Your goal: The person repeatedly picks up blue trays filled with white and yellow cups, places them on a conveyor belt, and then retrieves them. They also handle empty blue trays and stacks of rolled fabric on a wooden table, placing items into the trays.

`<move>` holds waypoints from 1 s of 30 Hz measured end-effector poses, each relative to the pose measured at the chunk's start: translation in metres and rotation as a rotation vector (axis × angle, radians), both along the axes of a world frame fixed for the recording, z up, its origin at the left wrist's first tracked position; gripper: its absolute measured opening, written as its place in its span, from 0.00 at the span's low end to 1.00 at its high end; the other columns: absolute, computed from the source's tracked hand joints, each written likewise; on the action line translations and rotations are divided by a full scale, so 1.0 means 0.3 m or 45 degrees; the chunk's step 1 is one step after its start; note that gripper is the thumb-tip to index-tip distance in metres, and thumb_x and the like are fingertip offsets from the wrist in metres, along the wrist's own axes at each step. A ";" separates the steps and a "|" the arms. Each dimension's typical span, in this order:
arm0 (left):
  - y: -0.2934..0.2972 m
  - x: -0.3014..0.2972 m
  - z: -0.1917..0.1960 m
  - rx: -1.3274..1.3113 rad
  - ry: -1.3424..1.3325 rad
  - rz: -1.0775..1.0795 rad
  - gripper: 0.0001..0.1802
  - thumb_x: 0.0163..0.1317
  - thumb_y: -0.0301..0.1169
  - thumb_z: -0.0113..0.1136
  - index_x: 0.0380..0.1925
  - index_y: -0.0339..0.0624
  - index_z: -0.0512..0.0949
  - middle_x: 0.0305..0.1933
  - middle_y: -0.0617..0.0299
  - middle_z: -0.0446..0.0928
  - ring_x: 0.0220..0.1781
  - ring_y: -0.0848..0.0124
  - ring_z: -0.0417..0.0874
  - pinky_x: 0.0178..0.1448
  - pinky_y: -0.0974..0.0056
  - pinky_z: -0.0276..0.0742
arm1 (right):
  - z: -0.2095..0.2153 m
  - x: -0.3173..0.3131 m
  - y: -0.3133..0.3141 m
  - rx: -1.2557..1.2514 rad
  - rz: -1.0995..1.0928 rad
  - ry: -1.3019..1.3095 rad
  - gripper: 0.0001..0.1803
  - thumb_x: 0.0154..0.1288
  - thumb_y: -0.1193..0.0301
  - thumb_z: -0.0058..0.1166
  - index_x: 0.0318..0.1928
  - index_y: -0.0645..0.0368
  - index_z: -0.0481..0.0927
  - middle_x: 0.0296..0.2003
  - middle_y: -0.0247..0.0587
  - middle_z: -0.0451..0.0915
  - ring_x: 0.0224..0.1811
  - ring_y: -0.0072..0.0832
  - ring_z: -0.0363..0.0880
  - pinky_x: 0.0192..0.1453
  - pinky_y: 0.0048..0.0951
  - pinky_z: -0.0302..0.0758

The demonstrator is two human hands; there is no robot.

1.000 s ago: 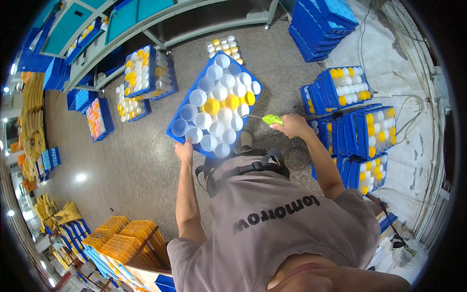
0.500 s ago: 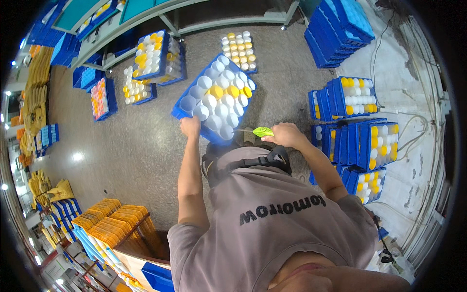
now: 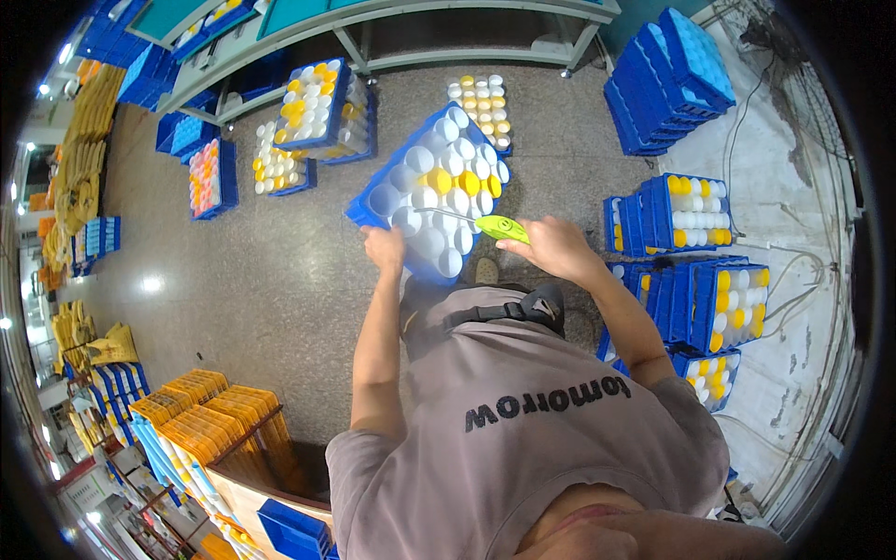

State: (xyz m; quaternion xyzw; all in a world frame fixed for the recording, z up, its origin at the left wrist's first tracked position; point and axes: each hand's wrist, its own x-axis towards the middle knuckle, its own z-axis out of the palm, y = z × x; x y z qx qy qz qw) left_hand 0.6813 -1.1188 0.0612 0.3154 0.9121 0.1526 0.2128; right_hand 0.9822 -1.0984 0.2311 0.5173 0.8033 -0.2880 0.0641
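Observation:
A blue crate (image 3: 357,214) full of upright white and yellow cup-shaped pieces (image 3: 427,245) is tilted in front of my body. My left hand (image 3: 384,248) is closed on the crate's near-left edge, fingers curled partly out of sight. In my right hand (image 3: 555,247), held over the crate's right side, is a tool with a lime-green handle (image 3: 502,229). Its thin metal shaft (image 3: 451,214) points left across the tops of the pieces. Whether the tip touches one of them I cannot tell.
Beyond the crate, similar filled crates (image 3: 308,107) stand on the floor by a long metal-framed bench (image 3: 457,58). Stacked blue crates (image 3: 695,299) line the white wall on the right. Orange trays (image 3: 219,411) stand at the lower left, beside a small blue bin (image 3: 291,529).
My right hand has moved the tool farther over the crate, from its near corner toward the left edge. My left hand keeps its hold. The whole view has shifted slightly.

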 end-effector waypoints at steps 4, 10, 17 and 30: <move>0.010 -0.066 -0.039 0.047 -0.059 -0.007 0.33 0.54 0.40 0.65 0.52 0.22 0.71 0.45 0.32 0.81 0.52 0.41 0.82 0.59 0.48 0.76 | -0.004 0.058 0.020 -0.024 0.151 -0.177 0.33 0.67 0.39 0.49 0.39 0.61 0.83 0.27 0.53 0.83 0.32 0.47 0.85 0.37 0.47 0.78; -0.009 -0.180 -0.128 0.157 -0.348 0.007 0.18 0.53 0.36 0.67 0.37 0.30 0.82 0.35 0.46 0.84 0.37 0.56 0.85 0.45 0.53 0.77 | 0.001 0.282 0.143 0.192 -0.198 -0.352 0.30 0.66 0.42 0.52 0.37 0.59 0.83 0.23 0.52 0.82 0.28 0.48 0.84 0.33 0.46 0.78; 0.084 -0.234 -0.115 0.567 -0.670 0.019 0.15 0.58 0.30 0.63 0.43 0.31 0.82 0.40 0.52 0.85 0.43 0.64 0.84 0.51 0.59 0.76 | 0.033 0.264 0.400 0.439 -0.394 -0.202 0.28 0.66 0.45 0.54 0.36 0.61 0.84 0.25 0.54 0.83 0.31 0.51 0.84 0.36 0.48 0.78; 0.882 -0.774 -0.338 0.481 -1.133 0.473 0.18 0.59 0.24 0.61 0.51 0.33 0.77 0.45 0.56 0.81 0.40 0.66 0.84 0.41 0.60 0.81 | -0.264 -0.008 0.920 -0.084 -0.950 -0.092 0.28 0.65 0.45 0.57 0.35 0.63 0.85 0.28 0.57 0.83 0.34 0.54 0.84 0.38 0.47 0.78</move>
